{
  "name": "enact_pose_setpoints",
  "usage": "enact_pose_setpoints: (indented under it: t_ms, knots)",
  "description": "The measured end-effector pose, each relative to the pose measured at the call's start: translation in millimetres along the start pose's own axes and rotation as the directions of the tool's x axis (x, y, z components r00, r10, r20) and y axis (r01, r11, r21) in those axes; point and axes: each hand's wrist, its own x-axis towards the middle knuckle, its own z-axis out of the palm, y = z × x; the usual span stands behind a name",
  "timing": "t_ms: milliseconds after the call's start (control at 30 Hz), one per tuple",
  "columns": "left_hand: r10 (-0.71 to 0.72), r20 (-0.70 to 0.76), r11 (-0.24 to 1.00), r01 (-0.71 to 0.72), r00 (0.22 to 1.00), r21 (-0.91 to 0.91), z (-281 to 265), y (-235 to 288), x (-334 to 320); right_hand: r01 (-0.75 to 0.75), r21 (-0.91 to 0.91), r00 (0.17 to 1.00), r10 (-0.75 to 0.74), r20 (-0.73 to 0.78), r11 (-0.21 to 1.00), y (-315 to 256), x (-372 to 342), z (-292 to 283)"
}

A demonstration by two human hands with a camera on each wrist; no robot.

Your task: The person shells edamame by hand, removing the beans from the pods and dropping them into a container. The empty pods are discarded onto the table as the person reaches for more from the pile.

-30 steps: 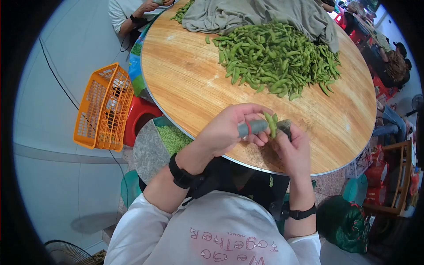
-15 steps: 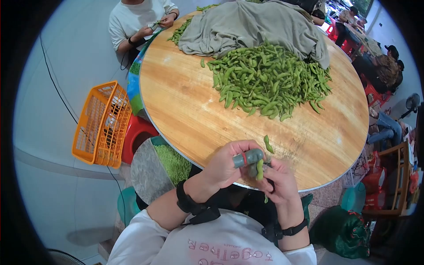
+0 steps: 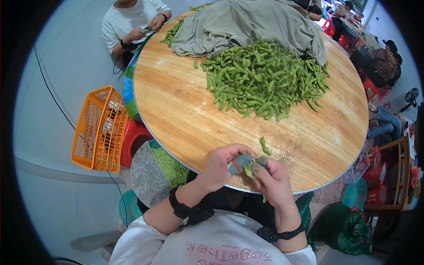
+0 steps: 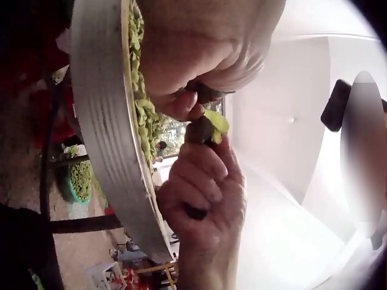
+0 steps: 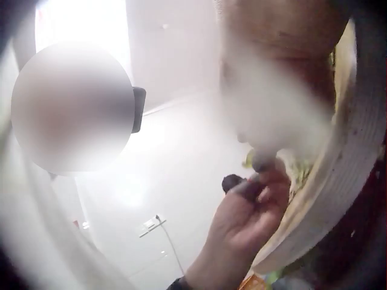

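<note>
My left hand (image 3: pixel 218 165) and right hand (image 3: pixel 276 181) meet over the near edge of the round table. Between them is a green soybean pod (image 3: pixel 250 170), pinched by thumb and fingers of both hands. Grey finger covers (image 3: pixel 242 161) sit on some digits, one bound with a red band. In the left wrist view the pod (image 4: pixel 216 124) looks split and pale at the right hand's fingertips. Another pod (image 3: pixel 264 145) shows just beyond the fingers. The tip of a further pod (image 3: pixel 264 198) sticks out below the right hand.
A big heap of pods (image 3: pixel 265 79) lies on the wooden table (image 3: pixel 176 101), partly under a grey cloth (image 3: pixel 247 26). Shelled beans (image 3: pixel 170 165) fill a container below the left edge. An orange basket (image 3: pixel 95 132) and red stool (image 3: pixel 132 137) stand left. Another person (image 3: pixel 137 26) sits across.
Both hands have come closer together and lower in the head view. The pod was whole and upright between them; now it lies flatter, pressed by the right thumb. The head view has shifted.
</note>
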Motion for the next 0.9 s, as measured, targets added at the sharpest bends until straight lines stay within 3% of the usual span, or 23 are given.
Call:
enact_pose_setpoints:
  t_ms: [33,67,100,133,167,200,233,300,367,400,467,500,533,567,600,633,667,700,800,900]
  knots:
    - [-0.003,-0.002,1.0,0.003,1.0,0.0,-5,1,-1,0.056,-0.104,0.994,-0.046,0.098,0.993,0,1,-2]
    - [-0.031,-0.017,0.999,0.03,0.999,-0.024,-11,4,-1,0.054,-0.102,0.994,-0.044,0.098,0.993,-2,3,-7]
    - [-0.058,-0.032,0.997,0.056,0.998,-0.05,-15,7,-2,0.22,-0.485,0.954,-0.291,-0.076,0.846,-8,7,-12]
    - [-0.06,-0.034,0.997,0.058,0.998,-0.053,-17,11,-5,0.242,-0.806,0.82,-0.558,-0.128,0.54,-13,10,-13]
    - [-0.102,0.132,0.987,0.083,0.986,0.14,-18,16,-8,0.241,-0.807,0.821,-0.557,-0.127,0.539,-12,12,-13]
    - [-0.171,0.282,0.941,0.071,0.944,0.33,-17,20,-10,0.156,-0.917,0.811,-0.577,-0.092,0.366,-10,15,-14]
    - [-0.168,0.282,0.942,0.07,0.944,0.328,-16,22,-9,0.064,-0.982,0.805,-0.591,-0.054,0.177,-9,17,-14]
    - [0.185,0.198,0.743,-0.269,0.963,0.612,-10,24,-3,0.017,-0.983,0.843,-0.53,-0.086,0.185,-9,15,-12]
    - [0.258,0.161,0.698,-0.299,0.953,0.65,0,27,0,0.195,-0.901,0.868,-0.496,-0.025,0.387,-7,12,-16]
    - [0.333,0.133,0.647,-0.329,0.933,0.688,4,28,2,0.196,-0.901,0.869,-0.495,-0.023,0.386,-8,10,-16]
    - [0.36,0.173,0.605,-0.371,0.917,0.705,3,15,8,0.235,-0.675,0.938,-0.346,-0.032,0.699,-12,4,-14]
    - [0.385,0.218,0.559,-0.414,0.897,0.719,2,11,10,0.237,-0.675,0.937,-0.347,-0.031,0.698,-13,3,-13]
    - [0.387,0.219,0.557,-0.416,0.896,0.719,2,11,11,0.225,-0.548,0.946,-0.314,-0.074,0.806,-13,3,-10]
    - [0.191,0.088,0.796,-0.207,0.978,0.568,3,11,11,0.208,-0.405,0.955,-0.274,-0.112,0.89,-14,1,-9]
    - [-0.043,0.007,0.934,0.037,0.999,0.355,3,10,12,0.21,-0.408,0.955,-0.276,-0.109,0.888,-16,-1,-8]
    - [-0.039,0.002,0.935,0.036,0.999,0.354,1,6,13,0.166,-0.241,0.974,-0.198,-0.113,0.956,-20,-4,-7]
    - [-0.065,0.055,0.994,0.069,0.996,-0.081,-2,0,13,0.11,-0.064,0.988,-0.116,-0.104,0.992,-21,-6,-5]
    - [-0.063,0.112,0.861,0.111,0.992,-0.497,-4,-2,12,0.108,-0.064,0.989,-0.114,-0.099,0.992,-18,-7,-2]
    - [-0.065,-0.017,0.84,0.045,0.998,-0.541,7,-2,8,0.061,-0.028,0.991,-0.058,0.121,0.998,-9,-8,-2]
    - [-0.012,-0.13,0.89,-0.049,0.991,-0.454,13,-9,7,0.059,0.045,0.993,-0.064,0.102,0.997,-8,-8,5]
